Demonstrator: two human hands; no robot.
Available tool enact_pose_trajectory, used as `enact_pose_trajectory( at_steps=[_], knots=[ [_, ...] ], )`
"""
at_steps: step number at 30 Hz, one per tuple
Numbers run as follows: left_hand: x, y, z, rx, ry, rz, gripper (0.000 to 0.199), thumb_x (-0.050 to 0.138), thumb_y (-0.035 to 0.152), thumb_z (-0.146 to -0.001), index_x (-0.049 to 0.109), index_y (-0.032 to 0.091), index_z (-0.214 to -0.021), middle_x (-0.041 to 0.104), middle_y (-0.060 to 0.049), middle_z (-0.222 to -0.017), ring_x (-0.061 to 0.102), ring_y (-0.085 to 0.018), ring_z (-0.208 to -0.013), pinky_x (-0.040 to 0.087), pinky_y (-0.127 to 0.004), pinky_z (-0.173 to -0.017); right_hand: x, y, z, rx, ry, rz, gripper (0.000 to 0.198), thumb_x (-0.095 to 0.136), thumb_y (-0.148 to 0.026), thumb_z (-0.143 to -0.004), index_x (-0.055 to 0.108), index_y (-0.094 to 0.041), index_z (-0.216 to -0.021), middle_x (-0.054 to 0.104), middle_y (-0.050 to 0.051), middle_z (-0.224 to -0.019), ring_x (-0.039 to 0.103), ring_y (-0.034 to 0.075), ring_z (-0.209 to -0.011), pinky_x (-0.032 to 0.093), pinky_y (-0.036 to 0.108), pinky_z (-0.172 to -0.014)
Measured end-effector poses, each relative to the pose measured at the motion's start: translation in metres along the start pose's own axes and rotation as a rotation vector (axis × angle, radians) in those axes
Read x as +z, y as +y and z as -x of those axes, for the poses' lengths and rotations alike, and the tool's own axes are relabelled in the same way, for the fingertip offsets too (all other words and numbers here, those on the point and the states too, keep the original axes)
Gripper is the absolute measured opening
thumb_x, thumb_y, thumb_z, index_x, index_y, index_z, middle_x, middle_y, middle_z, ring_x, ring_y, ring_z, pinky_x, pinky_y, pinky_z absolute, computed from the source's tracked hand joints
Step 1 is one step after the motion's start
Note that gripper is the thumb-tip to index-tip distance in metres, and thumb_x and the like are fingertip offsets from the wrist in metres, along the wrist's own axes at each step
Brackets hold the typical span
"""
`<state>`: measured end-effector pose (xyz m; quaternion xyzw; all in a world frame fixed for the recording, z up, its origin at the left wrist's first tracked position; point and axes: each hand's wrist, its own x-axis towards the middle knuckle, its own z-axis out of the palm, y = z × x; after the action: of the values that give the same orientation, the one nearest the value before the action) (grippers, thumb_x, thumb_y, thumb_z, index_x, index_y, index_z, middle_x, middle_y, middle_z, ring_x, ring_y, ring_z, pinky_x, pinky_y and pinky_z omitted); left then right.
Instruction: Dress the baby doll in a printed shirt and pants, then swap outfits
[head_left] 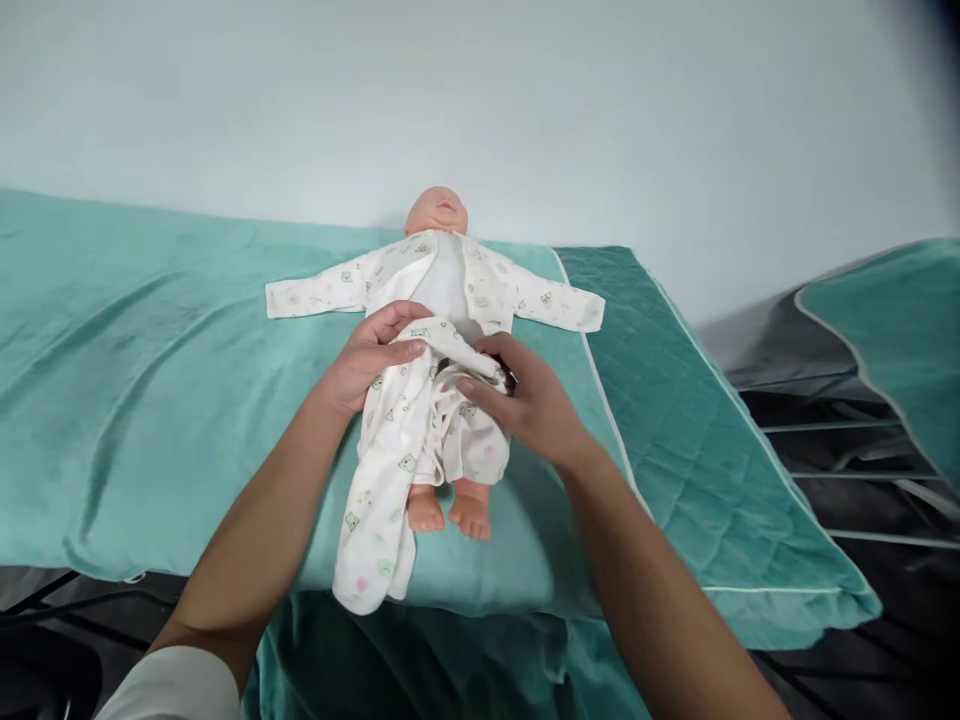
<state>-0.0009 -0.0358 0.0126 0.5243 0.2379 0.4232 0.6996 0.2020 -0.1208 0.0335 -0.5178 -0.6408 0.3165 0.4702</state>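
Note:
A baby doll point(435, 212) lies on its back, head toward the wall, in a white printed baby jacket point(341, 285) open at the front with both sleeves stretched out sideways. My left hand point(373, 360) grips the upper edge of matching printed baby pants point(390, 455), thumb on top. On the other side, my right hand point(517, 390) pinches the bunched part of the same cloth. One long piece hangs left of the doll's legs toward the bed's front edge. Both bare feet point(471, 510) stick out below the gathered cloth, which hides the legs.
A smooth green cover point(187, 400) spreads beneath the doll, over a darker quilted pad point(675, 450) at the right. Behind stands a pale wall point(480, 100). Further right are metal bars point(862, 475) and another green cloth point(900, 340).

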Motion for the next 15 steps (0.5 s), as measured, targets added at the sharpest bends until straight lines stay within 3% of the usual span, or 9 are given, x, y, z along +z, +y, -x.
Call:
enact_pose_trajectory(
  at_steps=[4, 6, 10, 13, 15],
  knots=[
    [0.004, 0.000, 0.001, 0.001, 0.011, -0.003, 0.045, 0.083, 0.039, -0.069, 0.065, 0.022, -0.106, 0.072, -0.003, -0.102, 0.069, -0.019, -0.087, 0.054, -0.030, -0.078, 0.002, -0.031, -0.037, 0.088, -0.374, 0.008, 0.021, 0.082, -0.038, -0.073, 0.073, -0.022, -0.084, 0.063, -0.003, -0.070, 0.054, 0.014, -0.063, 0.038, 0.025, -0.057],
    [0.005, 0.001, 0.002, 0.008, 0.038, 0.010, 0.044, 0.083, 0.039, -0.070, 0.065, 0.022, -0.106, 0.072, -0.002, -0.100, 0.069, -0.018, -0.085, 0.054, -0.030, -0.078, 0.008, -0.029, -0.048, 0.111, -0.446, -0.046, 0.019, 0.078, -0.037, -0.077, 0.074, -0.019, -0.083, 0.066, -0.002, -0.072, 0.058, 0.014, -0.065, 0.040, 0.025, -0.057],
    [0.008, 0.002, 0.002, -0.018, 0.073, -0.014, 0.045, 0.081, 0.041, -0.073, 0.064, 0.022, -0.110, 0.071, -0.003, -0.103, 0.069, -0.019, -0.086, 0.054, -0.030, -0.079, 0.022, -0.003, -0.049, 0.099, -0.217, -0.317, 0.016, 0.070, -0.034, -0.083, 0.071, -0.019, -0.086, 0.066, -0.002, -0.077, 0.061, 0.015, -0.071, 0.046, 0.026, -0.065],
    [0.009, 0.006, 0.000, -0.065, 0.011, -0.087, 0.051, 0.081, 0.041, -0.073, 0.063, 0.021, -0.116, 0.071, -0.005, -0.104, 0.069, -0.020, -0.088, 0.054, -0.030, -0.079, 0.027, 0.013, -0.044, 0.144, -0.008, -0.440, 0.011, 0.069, -0.031, -0.081, 0.066, -0.021, -0.079, 0.062, -0.004, -0.071, 0.057, 0.013, -0.065, 0.045, 0.025, -0.060],
    [0.008, 0.011, -0.001, -0.127, -0.043, -0.174, 0.055, 0.084, 0.040, -0.070, 0.064, 0.020, -0.118, 0.071, -0.005, -0.103, 0.068, -0.021, -0.091, 0.053, -0.029, -0.077, 0.028, 0.016, -0.042, 0.196, 0.058, -0.502, 0.009, 0.067, -0.030, -0.081, 0.063, -0.023, -0.077, 0.058, -0.004, -0.067, 0.055, 0.013, -0.061, 0.045, 0.025, -0.057]
  ],
)
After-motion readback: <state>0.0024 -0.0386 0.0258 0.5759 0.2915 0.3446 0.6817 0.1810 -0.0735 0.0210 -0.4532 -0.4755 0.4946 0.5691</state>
